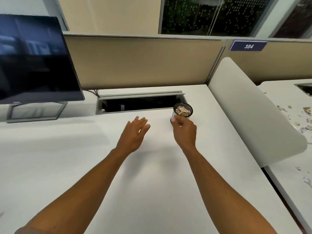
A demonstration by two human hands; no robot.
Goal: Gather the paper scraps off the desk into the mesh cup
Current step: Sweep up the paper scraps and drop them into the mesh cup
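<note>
A black mesh cup [183,106] stands on the white desk [67,157] by the cable opening, filled to the rim with crumpled paper scraps [182,110]. My right hand [184,130] sits against the cup's near side with its fingers curled; a small pale bit shows between the fingertips, too small to name. My left hand [135,132] hovers over the desk to the left of the cup, fingers straight and spread, holding nothing. I see no scraps on this desk's surface.
A dark monitor [33,59] on a metal stand fills the left. An open cable tray [140,103] runs along the back. A padded divider [249,112] borders the right; several paper scraps [303,115] lie on the neighbouring desk beyond it.
</note>
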